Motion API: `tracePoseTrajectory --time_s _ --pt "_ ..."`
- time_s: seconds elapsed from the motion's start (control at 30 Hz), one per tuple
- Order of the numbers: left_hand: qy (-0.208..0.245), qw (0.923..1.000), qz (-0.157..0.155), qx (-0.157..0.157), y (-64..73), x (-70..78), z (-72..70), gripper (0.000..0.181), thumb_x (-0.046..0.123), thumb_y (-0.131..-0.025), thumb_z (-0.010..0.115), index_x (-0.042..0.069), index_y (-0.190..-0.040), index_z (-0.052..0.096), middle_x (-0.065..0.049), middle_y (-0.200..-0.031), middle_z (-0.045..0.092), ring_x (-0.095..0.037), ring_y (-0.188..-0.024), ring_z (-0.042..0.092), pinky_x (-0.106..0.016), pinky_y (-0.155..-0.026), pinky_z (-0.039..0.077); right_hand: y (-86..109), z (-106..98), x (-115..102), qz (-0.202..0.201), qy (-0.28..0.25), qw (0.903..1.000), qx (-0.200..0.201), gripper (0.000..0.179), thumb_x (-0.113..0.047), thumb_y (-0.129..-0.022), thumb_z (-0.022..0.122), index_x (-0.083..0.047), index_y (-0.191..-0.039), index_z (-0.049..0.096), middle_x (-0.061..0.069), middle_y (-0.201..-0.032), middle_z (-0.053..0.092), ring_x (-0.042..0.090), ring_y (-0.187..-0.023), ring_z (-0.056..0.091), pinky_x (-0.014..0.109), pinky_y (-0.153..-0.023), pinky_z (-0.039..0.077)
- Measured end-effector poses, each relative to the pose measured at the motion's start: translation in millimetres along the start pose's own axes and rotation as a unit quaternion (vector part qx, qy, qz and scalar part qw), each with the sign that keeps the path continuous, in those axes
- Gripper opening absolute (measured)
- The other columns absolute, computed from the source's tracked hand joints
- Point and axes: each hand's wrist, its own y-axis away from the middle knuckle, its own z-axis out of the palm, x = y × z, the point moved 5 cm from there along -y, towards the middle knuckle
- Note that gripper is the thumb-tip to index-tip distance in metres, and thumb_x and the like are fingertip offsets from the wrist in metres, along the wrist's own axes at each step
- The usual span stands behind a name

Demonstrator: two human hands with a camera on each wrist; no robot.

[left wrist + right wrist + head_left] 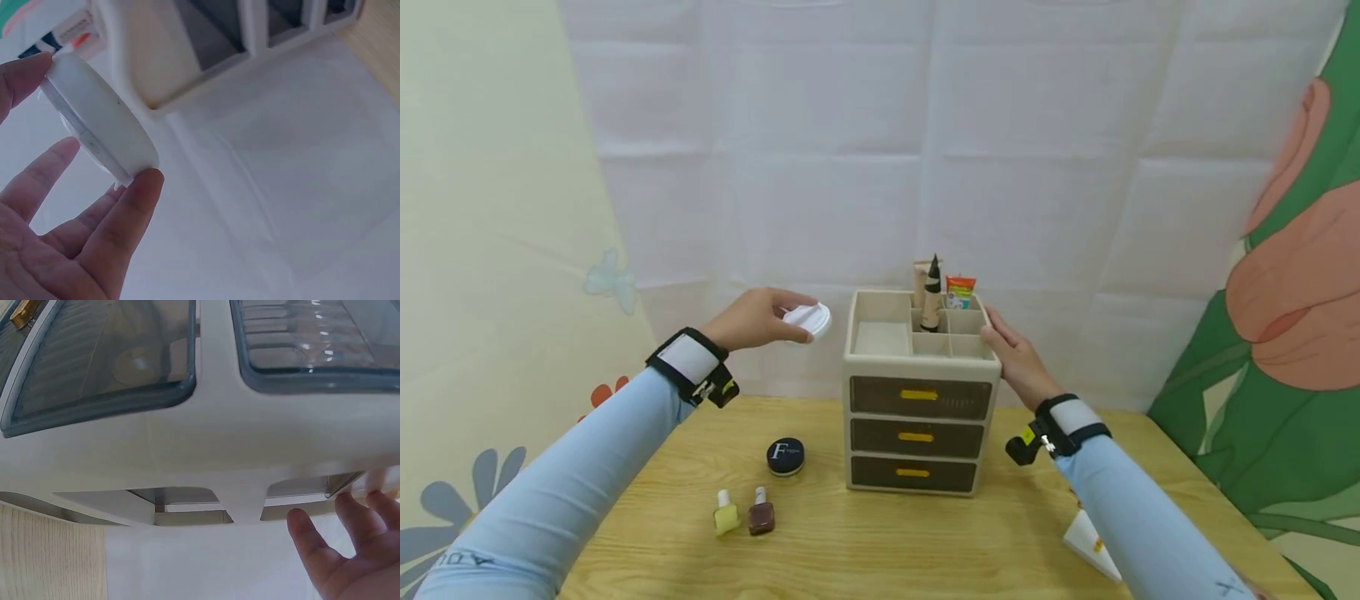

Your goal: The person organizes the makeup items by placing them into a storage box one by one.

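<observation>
My left hand [760, 318] pinches a round white compact [808, 319] between thumb and fingers, in the air to the left of a cream drawer organizer [922, 364]. In the left wrist view the compact [103, 115] appears edge-on, near the organizer's tray [156, 103]. My right hand [1018, 358] holds the organizer's top right edge. Its fingers [359, 519] reach the side in the right wrist view, though the exact contact is partly hidden. A beige tube with a pointed black cap [932, 296], another beige tube [920, 279] and an orange-and-green tube [960, 292] stand in the top compartments.
Left of the organizer, a dark round compact marked F [786, 457], a yellow-green nail polish [726, 514] and a dark nail polish [762, 513] stand on the wooden table [880, 550]. A white box [1092, 546] lies by my right forearm. White cloth [880, 167] hangs behind.
</observation>
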Motion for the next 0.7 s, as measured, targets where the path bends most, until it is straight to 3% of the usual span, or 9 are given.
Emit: tracePoseTrajectory --time_s 0.33,0.47,0.7 --pt "-0.005 0.9987 0.038 -0.033 -24.6 48.2 -7.5 0.057 0.028 -0.081 0.079 0.018 -0.134 0.061 -0.009 -0.115 0.064 -0.023 -0.091 0.058 -0.032 -0.070 0.049 -0.6 -2.9 0.3 -0.008 0.002 0.9999 0.007 0.066 -0.047 -0.103 0.038 -0.026 -0.157 0.006 0.006 -0.162 0.006 0.034 -0.143 0.017 0.057 -0.106 0.032" --pt "-0.018 0.9978 0.045 -0.045 -36.7 59.3 -2.0 0.057 0.030 -0.080 0.080 0.019 -0.133 0.062 -0.009 -0.113 0.065 -0.022 -0.091 0.057 -0.032 -0.071 0.049 -1.4 -0.8 -0.1 -0.005 0.000 1.0000 0.005 0.067 -0.047 -0.103 0.038 -0.024 -0.157 0.006 0.008 -0.161 0.007 0.037 -0.141 0.022 0.057 -0.105 0.033" --pt "-0.034 0.9955 0.050 -0.073 -59.1 70.0 14.4 0.056 0.030 -0.079 0.080 0.019 -0.132 0.063 -0.007 -0.114 0.065 -0.021 -0.093 0.057 -0.031 -0.073 0.049 -0.9 -1.1 0.7 -0.005 0.003 1.0000 0.007 0.066 -0.047 -0.103 0.037 -0.026 -0.157 0.005 0.007 -0.162 0.005 0.035 -0.143 0.018 0.057 -0.107 0.032"
